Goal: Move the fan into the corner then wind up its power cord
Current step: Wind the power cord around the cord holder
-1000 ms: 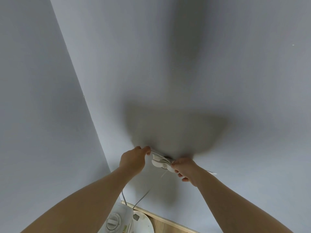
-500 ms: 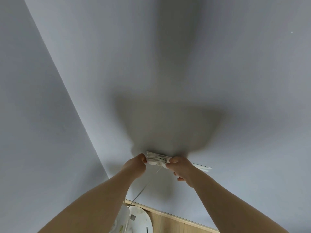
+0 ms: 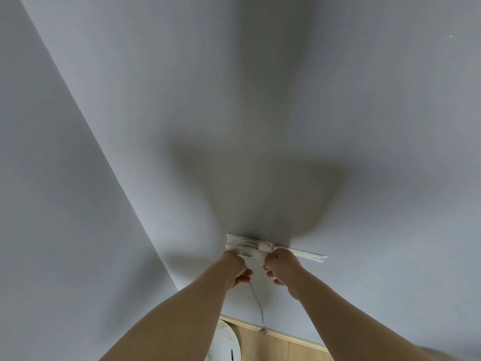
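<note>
Both arms are raised toward the wall (image 3: 260,126).

- Left hand (image 3: 235,268): fingers curled, gripping the left end of the cord bundle (image 3: 247,244). The fingertips tuck under toward the palm.
- Right hand (image 3: 283,267): also clenched, gripping the bundle near its middle, just beside the left hand.
- Cord bundle: white, folded into several flat loops. It sits just above both sets of knuckles, and a tail of loops sticks out past the right hand.
- Loose strand (image 3: 256,300): drops from between the hands, below the left palm, toward the floor (image 3: 273,347). Its lower end is blurred, so whether that is the plug or a run back to the fan is unclear.
- Fan (image 3: 225,342): only a white rounded part shows, below the left forearm. It stands on the floor near the corner (image 3: 104,152) where the two walls meet.

Judgement: the fan looks placed, so the step in hand is the winding, and it is well along. Most of the cord is gathered and one strand is left hanging.

Next move, as I read it: hold the loops firm with one hand. Use the other to take up the hanging strand and wrap it round the waist of the bundle. The loops could spring apart if either grip slackens.
</note>
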Action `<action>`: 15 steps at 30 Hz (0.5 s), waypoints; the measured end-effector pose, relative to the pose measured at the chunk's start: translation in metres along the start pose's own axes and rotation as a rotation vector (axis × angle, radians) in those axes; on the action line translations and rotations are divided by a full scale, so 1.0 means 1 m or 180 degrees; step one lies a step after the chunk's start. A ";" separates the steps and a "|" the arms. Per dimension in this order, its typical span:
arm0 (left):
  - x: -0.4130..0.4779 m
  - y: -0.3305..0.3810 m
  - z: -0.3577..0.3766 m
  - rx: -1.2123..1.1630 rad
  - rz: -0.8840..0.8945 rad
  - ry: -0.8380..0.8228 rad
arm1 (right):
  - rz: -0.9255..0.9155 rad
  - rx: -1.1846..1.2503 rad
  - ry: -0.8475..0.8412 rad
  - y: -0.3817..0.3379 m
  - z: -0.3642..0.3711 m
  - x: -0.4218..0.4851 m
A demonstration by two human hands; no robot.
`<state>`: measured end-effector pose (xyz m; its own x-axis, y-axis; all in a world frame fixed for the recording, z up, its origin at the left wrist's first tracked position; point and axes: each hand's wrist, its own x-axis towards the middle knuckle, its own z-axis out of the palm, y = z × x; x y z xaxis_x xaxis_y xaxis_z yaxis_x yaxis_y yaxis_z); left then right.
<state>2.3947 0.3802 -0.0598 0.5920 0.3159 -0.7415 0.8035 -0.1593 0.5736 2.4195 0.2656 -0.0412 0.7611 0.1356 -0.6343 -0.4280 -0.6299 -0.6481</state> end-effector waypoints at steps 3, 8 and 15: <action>-0.008 0.005 0.006 -0.0193 0.0035 -0.0113 | 0.0058 -0.0431 -0.0207 0.004 0.004 -0.003; -0.009 0.005 0.005 -0.0598 -0.0197 -0.0192 | 0.0195 -0.0565 -0.0503 0.007 0.000 -0.012; -0.009 0.000 -0.004 -0.0871 -0.0272 -0.0301 | 0.0742 -0.0606 -0.0770 0.017 -0.013 -0.016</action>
<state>2.3891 0.3809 -0.0519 0.5364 0.2268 -0.8129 0.8114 0.1261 0.5707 2.4060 0.2433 -0.0363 0.5072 0.1344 -0.8513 -0.4605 -0.7927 -0.3995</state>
